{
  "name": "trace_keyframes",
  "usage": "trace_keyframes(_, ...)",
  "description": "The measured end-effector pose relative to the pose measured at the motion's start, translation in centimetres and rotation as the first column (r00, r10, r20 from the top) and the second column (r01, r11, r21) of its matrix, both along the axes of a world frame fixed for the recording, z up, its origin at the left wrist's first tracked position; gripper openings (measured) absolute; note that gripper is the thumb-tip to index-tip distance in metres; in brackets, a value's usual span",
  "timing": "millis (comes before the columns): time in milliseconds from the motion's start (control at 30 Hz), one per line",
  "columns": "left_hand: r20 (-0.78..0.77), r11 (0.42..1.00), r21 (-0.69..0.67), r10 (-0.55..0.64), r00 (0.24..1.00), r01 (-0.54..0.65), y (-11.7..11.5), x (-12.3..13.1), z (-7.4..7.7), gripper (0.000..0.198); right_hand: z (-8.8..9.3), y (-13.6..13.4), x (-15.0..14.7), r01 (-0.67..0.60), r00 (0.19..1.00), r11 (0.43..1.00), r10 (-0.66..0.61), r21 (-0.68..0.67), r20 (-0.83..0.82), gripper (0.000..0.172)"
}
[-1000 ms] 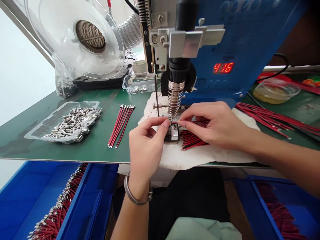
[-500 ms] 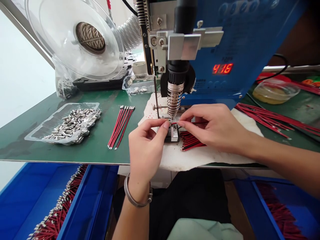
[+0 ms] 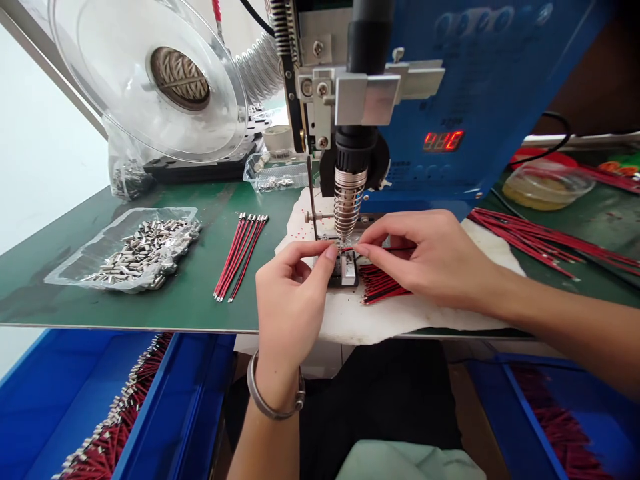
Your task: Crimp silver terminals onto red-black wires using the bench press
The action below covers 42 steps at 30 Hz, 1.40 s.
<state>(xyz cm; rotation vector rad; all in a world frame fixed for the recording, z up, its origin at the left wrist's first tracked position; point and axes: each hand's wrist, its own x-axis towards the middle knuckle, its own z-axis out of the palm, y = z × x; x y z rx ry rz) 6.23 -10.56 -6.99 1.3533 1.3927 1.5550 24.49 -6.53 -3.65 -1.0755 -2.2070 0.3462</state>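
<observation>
My left hand (image 3: pixel 293 293) and my right hand (image 3: pixel 430 257) meet under the spring-tipped nozzle (image 3: pixel 348 203) of a blue machine (image 3: pixel 480 87). Both hands pinch a thin red wire (image 3: pixel 350 248) held over a small metal fixture (image 3: pixel 346 270); my left hand pinches its left end, my right hand the right side. A bundle of red-and-black wires (image 3: pixel 383 283) lies on a white cloth (image 3: pixel 400 313) just below my right hand.
A row of finished wires (image 3: pixel 241 253) and a plastic sheet of metal terminals (image 3: pixel 140 248) lie on the green table (image 3: pixel 65 280) to the left. A clear reel (image 3: pixel 150 73) hangs above. Long red wires (image 3: pixel 545 240) lie right. Blue bins (image 3: pixel 150 407) with wires sit below.
The hands hold nearly the same place, with the view shifted slightly. The machine's red display now shows a different reading.
</observation>
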Motion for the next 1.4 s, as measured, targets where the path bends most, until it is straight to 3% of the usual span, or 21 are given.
trace_keyframes(1400,-0.012,1.000,-0.005,-0.005,1.000,0.005,0.16,-0.10,-0.25,0.018,-0.13,0.16,-0.12,-0.009,0.999,1.000,0.010,0.028,-0.035,0.014)
